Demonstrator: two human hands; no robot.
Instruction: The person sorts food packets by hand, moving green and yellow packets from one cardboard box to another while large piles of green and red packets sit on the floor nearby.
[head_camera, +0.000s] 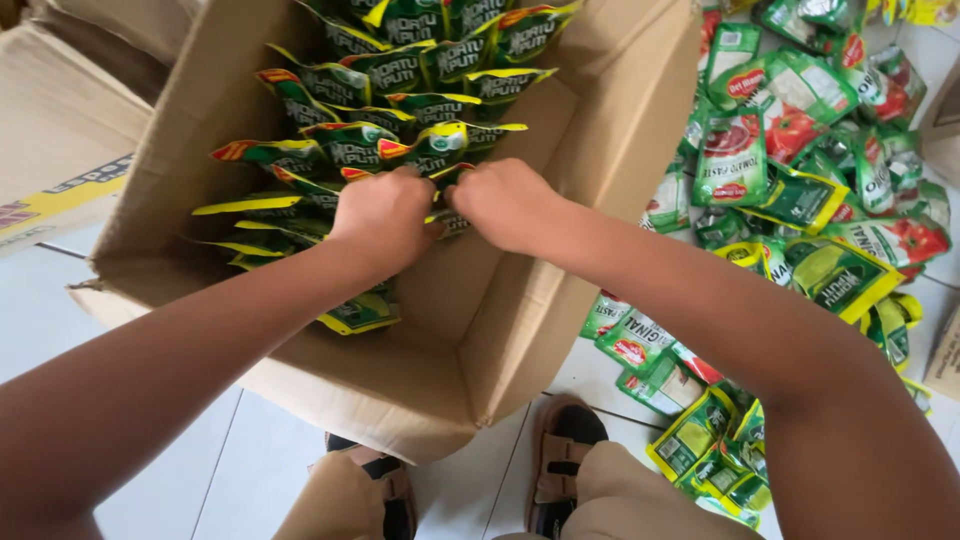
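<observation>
Both of your arms reach down into a large open brown cardboard box (500, 330) that sits on a pale tiled floor (190, 470). Your left hand (385, 215) and your right hand (505, 205) meet almost knuckle to knuckle near the middle of the box, each curled shut at the near end of a packed row of green and yellow foil sachets (400, 100). The fingers are closed on the top edges of the nearest sachets, though exactly how many each hand pinches is hidden beneath the knuckles.

The sachets stand overlapping in rows that run from your hands to the box's far wall and fill its left side; the near right corner of the box shows bare cardboard. One sachet lies against the near wall of the box, under your left forearm.

Outside the box, along its right wall, a loose heap of green and red foil pouches (800, 170) spreads over the floor toward the right edge of the view. Another flattened cardboard carton (60, 140) lies just beyond the box's left wall. Your brown sandals (560, 455) stand on the tiles by the near corner of the box.
</observation>
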